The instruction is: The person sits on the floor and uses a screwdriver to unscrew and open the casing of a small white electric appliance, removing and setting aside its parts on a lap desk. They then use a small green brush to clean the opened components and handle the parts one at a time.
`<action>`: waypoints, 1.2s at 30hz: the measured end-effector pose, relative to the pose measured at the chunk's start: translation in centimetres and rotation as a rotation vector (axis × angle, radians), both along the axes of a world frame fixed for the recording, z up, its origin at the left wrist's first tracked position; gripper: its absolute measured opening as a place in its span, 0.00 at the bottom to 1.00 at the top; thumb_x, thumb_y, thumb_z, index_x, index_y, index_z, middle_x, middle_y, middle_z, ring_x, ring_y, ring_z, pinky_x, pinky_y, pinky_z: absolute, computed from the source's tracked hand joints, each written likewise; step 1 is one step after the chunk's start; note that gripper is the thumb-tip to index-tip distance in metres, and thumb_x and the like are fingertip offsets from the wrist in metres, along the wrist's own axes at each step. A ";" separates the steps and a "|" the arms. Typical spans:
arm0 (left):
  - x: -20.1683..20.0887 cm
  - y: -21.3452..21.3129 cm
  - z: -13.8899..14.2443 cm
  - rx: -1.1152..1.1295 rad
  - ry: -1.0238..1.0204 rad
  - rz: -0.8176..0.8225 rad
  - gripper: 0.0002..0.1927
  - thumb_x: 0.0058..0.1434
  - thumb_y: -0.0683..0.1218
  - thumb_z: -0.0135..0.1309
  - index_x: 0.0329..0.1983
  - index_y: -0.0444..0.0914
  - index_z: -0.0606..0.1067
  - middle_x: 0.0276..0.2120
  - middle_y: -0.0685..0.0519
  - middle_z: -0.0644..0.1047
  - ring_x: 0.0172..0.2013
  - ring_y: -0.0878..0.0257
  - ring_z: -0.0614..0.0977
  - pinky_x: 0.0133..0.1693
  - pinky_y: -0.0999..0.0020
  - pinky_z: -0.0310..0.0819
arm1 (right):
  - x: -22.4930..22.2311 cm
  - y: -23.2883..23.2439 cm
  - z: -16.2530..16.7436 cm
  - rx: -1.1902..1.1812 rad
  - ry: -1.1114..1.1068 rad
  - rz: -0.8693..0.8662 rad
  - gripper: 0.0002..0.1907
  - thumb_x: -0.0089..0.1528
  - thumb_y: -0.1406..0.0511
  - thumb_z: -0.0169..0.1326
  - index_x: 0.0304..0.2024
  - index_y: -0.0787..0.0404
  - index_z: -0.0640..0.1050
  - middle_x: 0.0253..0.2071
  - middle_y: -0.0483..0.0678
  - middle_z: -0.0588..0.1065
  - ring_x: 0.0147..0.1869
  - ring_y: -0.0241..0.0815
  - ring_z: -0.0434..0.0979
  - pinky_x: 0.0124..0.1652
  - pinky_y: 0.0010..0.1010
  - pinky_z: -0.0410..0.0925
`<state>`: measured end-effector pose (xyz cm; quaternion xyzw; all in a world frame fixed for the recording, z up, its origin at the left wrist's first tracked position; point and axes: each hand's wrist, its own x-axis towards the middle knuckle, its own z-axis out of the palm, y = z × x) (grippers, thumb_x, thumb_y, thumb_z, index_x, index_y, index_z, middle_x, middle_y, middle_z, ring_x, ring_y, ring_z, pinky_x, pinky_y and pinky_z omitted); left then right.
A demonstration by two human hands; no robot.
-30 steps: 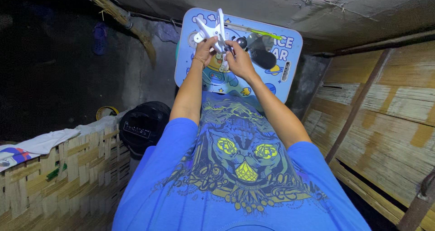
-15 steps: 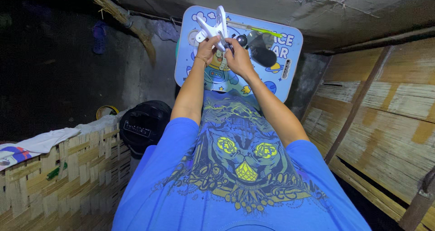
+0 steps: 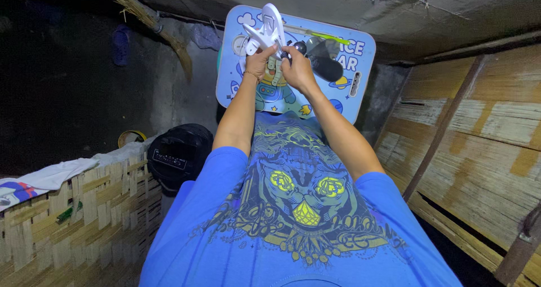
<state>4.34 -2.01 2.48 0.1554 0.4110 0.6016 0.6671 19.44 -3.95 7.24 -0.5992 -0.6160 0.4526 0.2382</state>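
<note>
- Nearest the camera I see the blue printed shirt [image 3: 298,208], with both forearms stretched away from the body towards a small blue lap table [image 3: 360,67].
- To the left, close by, there is a woven bamboo panel [image 3: 73,219] with a white cloth [image 3: 56,174] draped on top, and behind it a black helmet [image 3: 180,152].
- To the right a slatted bamboo wall [image 3: 479,146] runs along the space.
- My left hand [image 3: 259,61] is curled closed around the lower part of a white plastic fan frame [image 3: 269,29]; the fingers wrap it, so the hold looks firm, and the frame tilts up and leftwards over the table's near-left part.
- My right hand [image 3: 297,68] sits just beside the left, fingers bent in towards the dark hub of the fan; I cannot tell for certain whether it pinches a small part or only presses on it.
- Dark fan blades [image 3: 327,59] show just to the right of the right hand, above the table.
- A thin green stick [image 3: 329,37] lies across the table's far part.
- I judge the step in hand to be working on the fan at its hub, one hand steadying and the other handling the centre.
- The next move calls for a steady left grip and small, careful finger work at the hub.
</note>
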 end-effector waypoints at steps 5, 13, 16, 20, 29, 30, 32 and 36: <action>-0.1 0.0 -0.2 -0.002 0.010 -0.012 0.34 0.52 0.37 0.68 0.62 0.38 0.70 0.48 0.50 0.79 0.47 0.60 0.81 0.49 0.63 0.76 | 1.2 0.5 0.5 0.197 -0.067 0.116 0.19 0.63 0.67 0.52 0.57 0.62 0.76 0.42 0.63 0.80 0.47 0.62 0.82 0.50 0.45 0.72; -1.2 0.2 -1.2 -0.090 0.034 -0.160 0.26 0.53 0.36 0.68 0.55 0.31 0.74 0.45 0.48 0.80 0.45 0.58 0.83 0.47 0.62 0.78 | 3.0 1.0 2.0 0.244 -0.332 0.281 0.19 0.61 0.67 0.54 0.56 0.50 0.78 0.45 0.59 0.79 0.48 0.65 0.78 0.45 0.53 0.70; -2.0 0.3 -0.8 -0.093 0.092 -0.232 0.25 0.52 0.37 0.68 0.54 0.33 0.75 0.45 0.49 0.81 0.43 0.59 0.84 0.43 0.62 0.80 | 3.6 1.5 2.0 0.312 -0.382 0.332 0.20 0.61 0.69 0.52 0.54 0.46 0.80 0.44 0.56 0.79 0.48 0.63 0.78 0.43 0.52 0.70; -2.9 0.7 -0.4 -0.157 0.213 -0.365 0.23 0.52 0.38 0.69 0.51 0.34 0.76 0.42 0.50 0.81 0.37 0.60 0.84 0.35 0.62 0.78 | 4.7 3.5 1.6 0.427 -0.591 0.486 0.20 0.63 0.68 0.50 0.52 0.41 0.83 0.40 0.54 0.78 0.45 0.58 0.80 0.40 0.50 0.69; -3.4 1.2 -0.3 -0.213 0.217 -0.547 0.20 0.55 0.41 0.70 0.49 0.37 0.77 0.35 0.54 0.78 0.28 0.64 0.74 0.32 0.58 0.81 | 6.2 4.6 3.2 0.807 -0.692 0.631 0.19 0.61 0.67 0.53 0.49 0.40 0.84 0.37 0.47 0.78 0.44 0.52 0.79 0.44 0.45 0.65; -3.4 1.2 -0.1 -0.220 0.201 -0.538 0.21 0.57 0.41 0.71 0.51 0.36 0.77 0.36 0.52 0.77 0.27 0.63 0.70 0.32 0.58 0.80 | 6.3 4.7 3.4 0.777 -0.642 0.619 0.19 0.61 0.68 0.53 0.51 0.43 0.84 0.37 0.49 0.78 0.44 0.53 0.79 0.43 0.46 0.66; -3.3 1.2 0.4 -0.244 0.168 -0.495 0.21 0.53 0.43 0.69 0.49 0.38 0.75 0.37 0.52 0.79 0.31 0.59 0.80 0.27 0.54 0.80 | 6.2 4.9 3.6 0.642 -0.481 0.519 0.19 0.60 0.66 0.56 0.54 0.55 0.81 0.39 0.55 0.77 0.45 0.60 0.78 0.42 0.50 0.67; -2.6 1.3 1.4 -0.269 0.209 -0.463 0.23 0.51 0.45 0.68 0.50 0.41 0.75 0.40 0.52 0.80 0.37 0.55 0.84 0.26 0.52 0.79 | 4.6 4.4 2.4 0.400 -0.272 0.272 0.15 0.60 0.64 0.58 0.47 0.65 0.78 0.42 0.61 0.77 0.46 0.66 0.77 0.44 0.52 0.69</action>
